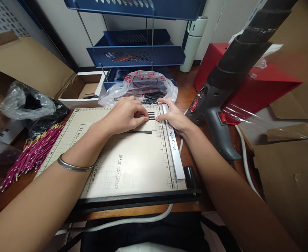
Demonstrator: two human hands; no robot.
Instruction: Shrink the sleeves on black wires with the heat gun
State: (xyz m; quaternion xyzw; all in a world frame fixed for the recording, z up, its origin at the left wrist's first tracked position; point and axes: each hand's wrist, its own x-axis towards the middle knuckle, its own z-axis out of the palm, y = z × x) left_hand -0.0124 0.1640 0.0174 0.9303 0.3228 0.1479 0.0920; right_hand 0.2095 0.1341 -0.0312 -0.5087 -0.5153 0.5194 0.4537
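A beige paper cutter board with a printed grid lies on the wooden desk. My left hand rests on its far part, fingers curled and pressed down on a small bundle of thin black tubes. My right hand sits at the cutter's white ruler edge, fingertips touching the ends of the same tubes. A single black tube lies loose on the board just below my left hand. A metal bangle circles my left wrist.
A clear plastic bag of black tubes lies behind the board. A heat gun stands at right, before a red box. Magenta wires are piled at left. Blue shelves, cardboard boxes and a white cable surround.
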